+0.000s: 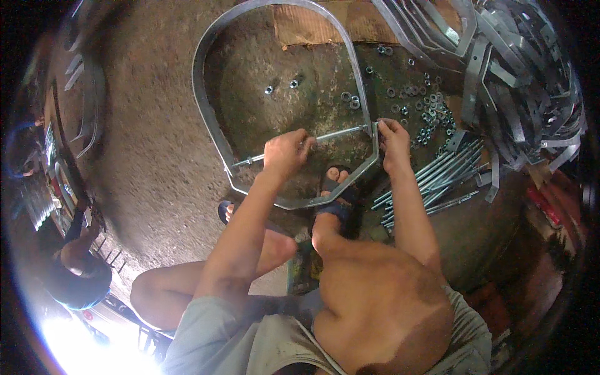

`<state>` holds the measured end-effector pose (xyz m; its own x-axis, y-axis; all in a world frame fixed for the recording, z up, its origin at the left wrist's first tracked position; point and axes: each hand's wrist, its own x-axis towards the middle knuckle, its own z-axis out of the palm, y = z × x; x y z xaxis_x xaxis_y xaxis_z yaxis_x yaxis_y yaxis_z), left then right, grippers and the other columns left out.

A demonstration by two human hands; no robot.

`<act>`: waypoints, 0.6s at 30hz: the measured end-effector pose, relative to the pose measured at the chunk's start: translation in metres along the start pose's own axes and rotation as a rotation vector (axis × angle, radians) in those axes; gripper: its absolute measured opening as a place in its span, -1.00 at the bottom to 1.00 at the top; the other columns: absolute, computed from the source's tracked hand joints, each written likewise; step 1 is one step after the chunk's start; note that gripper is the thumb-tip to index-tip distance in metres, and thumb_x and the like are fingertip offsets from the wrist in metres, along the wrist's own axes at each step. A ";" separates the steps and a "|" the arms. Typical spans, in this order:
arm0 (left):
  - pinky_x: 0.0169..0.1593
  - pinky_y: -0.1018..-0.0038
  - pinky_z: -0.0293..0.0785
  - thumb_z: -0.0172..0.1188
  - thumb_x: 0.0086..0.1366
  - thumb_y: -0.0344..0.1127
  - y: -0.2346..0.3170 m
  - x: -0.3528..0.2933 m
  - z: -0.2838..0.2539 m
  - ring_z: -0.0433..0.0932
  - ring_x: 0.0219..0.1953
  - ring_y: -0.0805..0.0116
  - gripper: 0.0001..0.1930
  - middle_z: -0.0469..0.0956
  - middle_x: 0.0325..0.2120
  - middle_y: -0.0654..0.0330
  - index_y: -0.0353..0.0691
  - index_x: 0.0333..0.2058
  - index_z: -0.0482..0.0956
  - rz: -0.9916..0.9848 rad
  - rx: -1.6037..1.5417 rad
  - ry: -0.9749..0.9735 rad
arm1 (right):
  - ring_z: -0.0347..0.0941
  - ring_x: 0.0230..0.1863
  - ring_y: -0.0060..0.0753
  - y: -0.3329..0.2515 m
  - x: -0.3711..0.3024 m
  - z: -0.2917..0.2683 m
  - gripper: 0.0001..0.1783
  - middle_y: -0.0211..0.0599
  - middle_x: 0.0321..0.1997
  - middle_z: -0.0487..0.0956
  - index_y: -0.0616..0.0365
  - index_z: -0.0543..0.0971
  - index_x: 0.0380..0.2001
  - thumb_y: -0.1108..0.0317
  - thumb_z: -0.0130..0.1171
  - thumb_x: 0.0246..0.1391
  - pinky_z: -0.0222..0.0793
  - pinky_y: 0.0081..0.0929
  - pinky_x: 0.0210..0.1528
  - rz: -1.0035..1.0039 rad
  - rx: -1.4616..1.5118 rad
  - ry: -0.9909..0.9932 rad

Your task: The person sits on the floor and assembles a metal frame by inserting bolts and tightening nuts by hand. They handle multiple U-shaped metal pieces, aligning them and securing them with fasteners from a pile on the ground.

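A large grey metal hoop [199, 75] lies on the floor before me, made of a rounded strip and a shorter angled strip [300, 204]. A threaded rod [337, 133] crosses it from the left side to the right. My left hand [286, 153] is closed around the rod, left of its middle. At the hoop's right side, my right hand [395, 147] pinches with thumb and fingertips near the rod's end; what lies between them is too small to make out. Inside the hoop sit two loose nuts [294, 84]. My sandalled foot [337, 181] rests against the hoop's near edge.
Loose nuts and washers [437, 119] spread right of the hoop, with a bundle of threaded rods [431, 178] nearer me. Bent metal strips [525, 81] are heaped at the far right. Cardboard [312, 25] lies at the back. Another person [81, 275] is at the left.
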<state>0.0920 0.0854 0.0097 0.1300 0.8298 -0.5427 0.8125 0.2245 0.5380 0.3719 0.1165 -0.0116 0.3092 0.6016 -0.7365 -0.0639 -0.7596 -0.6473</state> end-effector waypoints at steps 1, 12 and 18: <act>-0.16 0.09 0.55 0.20 0.31 0.06 0.006 0.002 0.003 0.65 -0.24 -0.06 -0.64 0.67 -0.34 0.04 -0.06 -0.11 0.57 0.076 -0.030 0.085 | 0.45 -0.21 -0.48 0.001 0.001 0.003 -0.71 -0.36 -0.20 0.61 0.23 0.62 -0.08 0.30 0.25 0.19 0.33 -0.44 -0.16 -0.019 -0.040 0.032; -0.19 0.02 0.52 0.20 0.27 0.14 0.094 0.043 0.032 0.65 -0.25 -0.12 -0.53 0.67 -0.34 0.01 -0.10 -0.08 0.46 -0.036 -0.116 0.003 | 0.47 -0.28 -0.52 -0.009 0.001 0.006 -0.74 -0.37 -0.27 0.62 0.26 0.63 -0.16 0.30 0.29 0.16 0.36 -0.52 -0.20 -0.071 -0.063 -0.010; -0.17 0.00 0.50 0.07 0.35 0.17 0.091 0.040 0.031 0.65 -0.23 -0.15 -0.54 0.67 -0.36 -0.07 -0.04 0.00 0.37 -0.065 -0.115 -0.026 | 0.46 -0.29 -0.54 -0.005 0.005 0.002 -0.73 -0.38 -0.30 0.62 0.26 0.63 -0.17 0.29 0.30 0.16 0.36 -0.52 -0.20 -0.091 -0.077 -0.039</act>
<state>0.1891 0.1234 0.0171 0.0952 0.7985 -0.5944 0.7494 0.3355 0.5708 0.3723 0.1237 -0.0129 0.2729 0.6774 -0.6832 0.0364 -0.7169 -0.6962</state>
